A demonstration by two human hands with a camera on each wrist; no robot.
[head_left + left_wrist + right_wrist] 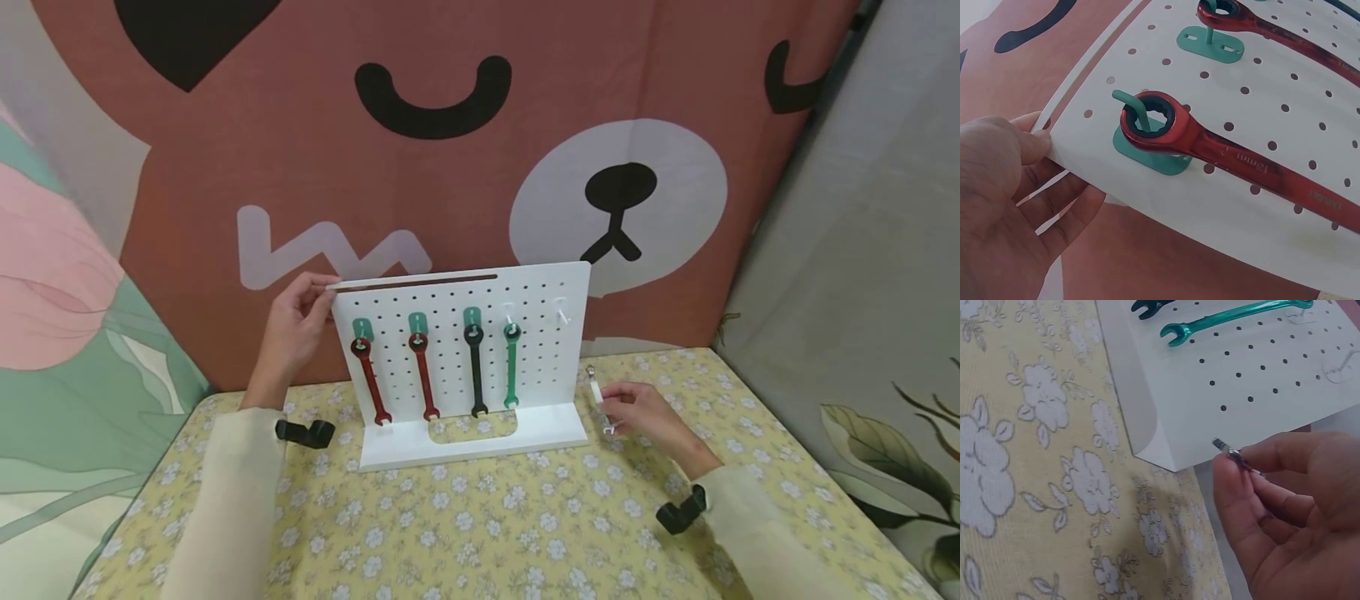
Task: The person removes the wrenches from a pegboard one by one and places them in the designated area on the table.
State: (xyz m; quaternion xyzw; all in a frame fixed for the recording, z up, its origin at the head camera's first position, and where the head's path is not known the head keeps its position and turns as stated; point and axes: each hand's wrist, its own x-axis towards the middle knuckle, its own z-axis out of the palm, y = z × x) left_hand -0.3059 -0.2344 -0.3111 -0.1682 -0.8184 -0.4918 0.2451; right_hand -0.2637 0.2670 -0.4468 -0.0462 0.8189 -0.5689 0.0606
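A white pegboard [551,367] stands on the table, and my left hand [296,321] pinches its upper left corner. The left wrist view shows the thumb in front and other fingers behind the board's edge. Two red wrenches [370,383] [424,379], a black wrench [476,375] and a green wrench [512,367] hang from hooks on the board. Right of the board, my right hand [637,410] holds a silver wrench [597,392] between thumb and fingers, tilted, ring end up. In the right wrist view the fingers hide most of that silver wrench [1229,450].
A white hook [562,314] sticks out near the board's upper right corner. The board's base [472,450] has a cut-out. A yellow flowered cloth [487,533] covers the table, and a bear-print curtain [450,183] hangs close behind the board.
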